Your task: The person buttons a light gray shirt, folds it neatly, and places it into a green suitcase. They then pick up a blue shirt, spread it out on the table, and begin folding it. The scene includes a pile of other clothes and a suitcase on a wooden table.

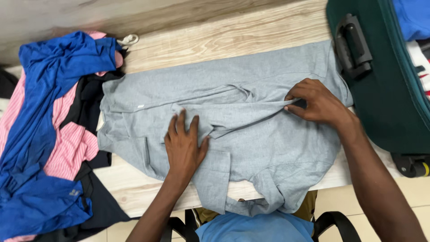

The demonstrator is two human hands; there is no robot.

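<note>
At the left edge of the desk [251, 31] lies a heap of clothes: a bright blue garment [49, 62] drapes over a pink striped shirt [69, 148], with dark fabric [92, 96] beneath them, and more blue cloth spills over the near-left corner. A white hanger hook [129, 40] pokes out just behind the heap. Touching this pile, a grey shirt [268, 148] spreads across the middle of the desk, its lower part hanging over the near edge. The left hand [183, 145] rests flat on the shirt, fingers spread wide, pressing down on a folded flap and gripping nothing. Further right, the right hand [316, 103] has its fingers curled, pinching a crease of the grey fabric near the shirt's right side. At the right edge of the desk stands a dark green suitcase [385, 98], its black handle [354, 45] turned toward the shirt; it is open, and blue cloth [414, 18] with a bit of red and white fabric [421, 58] lies inside. Below the near edge, a chair [331, 222] shows.
</note>
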